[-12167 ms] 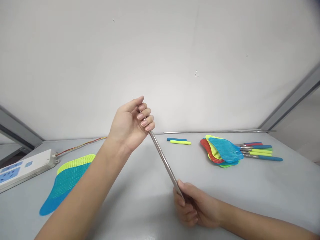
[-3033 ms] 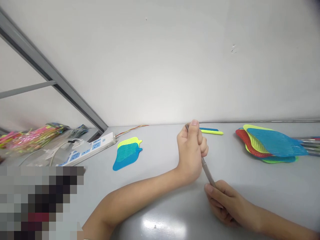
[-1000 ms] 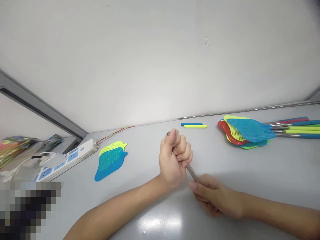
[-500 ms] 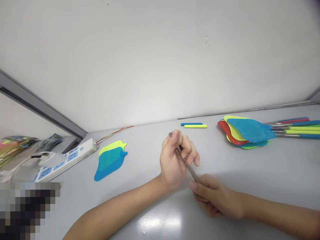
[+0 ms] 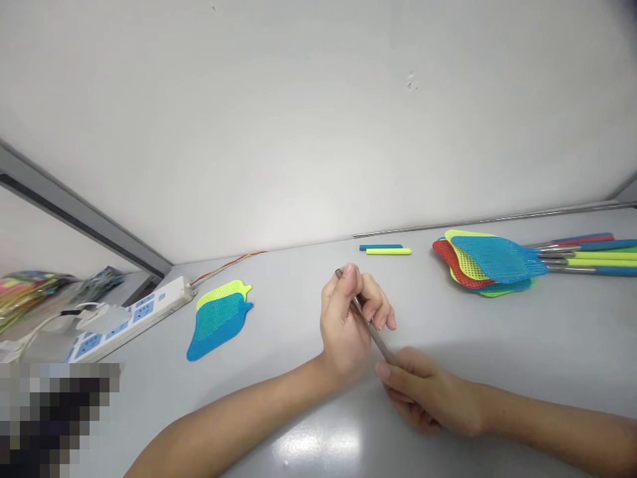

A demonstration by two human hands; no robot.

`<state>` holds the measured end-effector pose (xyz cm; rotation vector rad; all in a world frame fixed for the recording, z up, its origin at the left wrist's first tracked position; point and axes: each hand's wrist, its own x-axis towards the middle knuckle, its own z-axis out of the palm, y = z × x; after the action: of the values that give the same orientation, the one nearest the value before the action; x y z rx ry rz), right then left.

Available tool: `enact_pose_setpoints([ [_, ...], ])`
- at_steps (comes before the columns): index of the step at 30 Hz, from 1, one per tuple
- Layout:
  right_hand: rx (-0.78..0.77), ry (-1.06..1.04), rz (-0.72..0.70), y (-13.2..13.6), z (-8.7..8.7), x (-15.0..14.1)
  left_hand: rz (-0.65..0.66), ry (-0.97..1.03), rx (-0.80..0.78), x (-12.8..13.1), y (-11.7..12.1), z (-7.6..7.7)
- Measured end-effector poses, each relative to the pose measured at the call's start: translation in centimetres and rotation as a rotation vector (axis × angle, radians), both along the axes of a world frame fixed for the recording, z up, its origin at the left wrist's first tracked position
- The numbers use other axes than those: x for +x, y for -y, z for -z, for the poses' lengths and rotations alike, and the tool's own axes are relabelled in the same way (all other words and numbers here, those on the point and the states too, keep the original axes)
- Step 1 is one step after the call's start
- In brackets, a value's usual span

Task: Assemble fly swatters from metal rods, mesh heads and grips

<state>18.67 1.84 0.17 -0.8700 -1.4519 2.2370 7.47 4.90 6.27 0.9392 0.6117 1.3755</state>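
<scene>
A slim metal rod point(image 5: 380, 342) slants between my two hands, over the middle of the grey table. My left hand point(image 5: 351, 325) is closed around its upper part, thumb near the tip and fingers curled. Lower down, my right hand point(image 5: 428, 392) grips the other end, which its fingers hide. To the left lie a blue fly swatter head point(image 5: 213, 332) and a yellow one point(image 5: 219, 292), partly overlapping, without rods. Behind my hands rest a blue handle sleeve point(image 5: 381, 247) and a yellow handle sleeve point(image 5: 389, 251).
Several fly swatters point(image 5: 497, 259) with metal shafts and coloured handles are stacked at the right. A long metal rod point(image 5: 478, 222) lies along the white wall point(image 5: 318, 133). A power strip point(image 5: 149, 309) with plugs runs along the left, near a red-yellow cord point(image 5: 223, 264).
My left hand has shifted very slightly, and a bit more of the rod's tip shows past its thumb. My right hand and the things on the table look the same.
</scene>
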Motion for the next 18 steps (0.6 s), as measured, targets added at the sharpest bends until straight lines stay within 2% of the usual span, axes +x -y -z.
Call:
enact_pose_setpoints([
  [18, 0.045, 0.015, -0.017, -0.08, 0.05, 0.06, -0.039, -0.014, -0.002, 0.45, 0.52, 0.70],
])
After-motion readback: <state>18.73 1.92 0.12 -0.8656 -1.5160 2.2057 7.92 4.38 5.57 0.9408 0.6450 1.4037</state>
